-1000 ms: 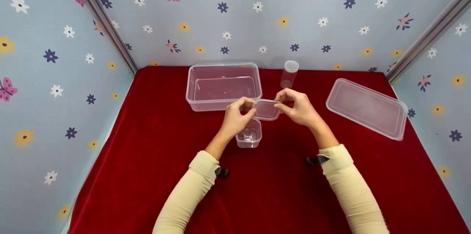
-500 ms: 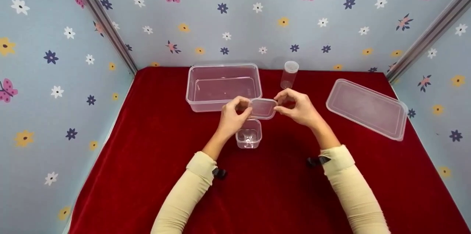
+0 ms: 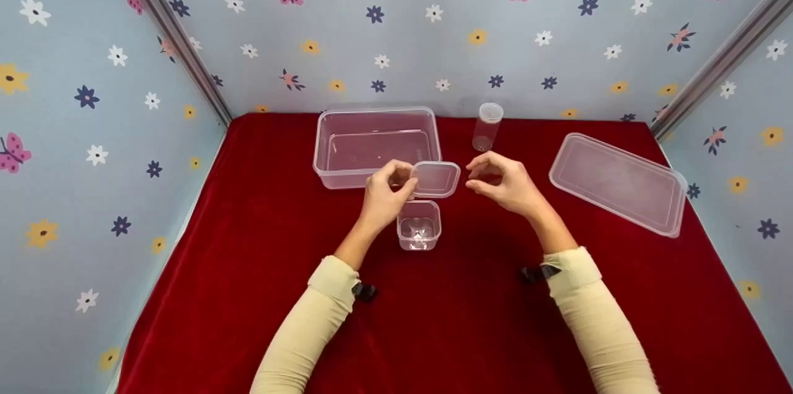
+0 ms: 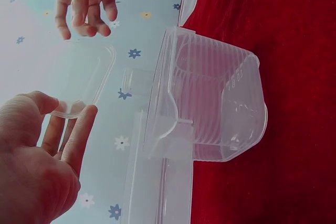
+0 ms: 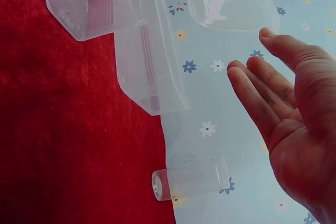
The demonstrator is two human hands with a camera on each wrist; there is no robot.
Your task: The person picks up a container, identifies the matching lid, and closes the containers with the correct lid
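My left hand (image 3: 384, 196) pinches a small clear plastic lid (image 3: 437, 179) by its left edge, between thumb and fingers. The lid is held in the air, behind and above a small open clear container (image 3: 419, 234) standing on the red cloth. To the right of the lid, my right hand (image 3: 505, 182) is apart from it, with thumb and fingers spread and nothing between them. In the right wrist view a gap shows between the right fingertips (image 5: 236, 69) and the lid (image 5: 231, 3).
A large open clear box (image 3: 378, 178) stands behind the hands. A clear cylindrical jar (image 3: 487, 129) with a whitish top is upright at the back. On the right lies a large rectangular lid (image 3: 618, 183). Patterned walls (image 3: 396, 35) enclose the red cloth (image 3: 248, 295).
My right hand has let go of the small lid. My left hand has carried the lid a little to the left, so the small container shows more fully.
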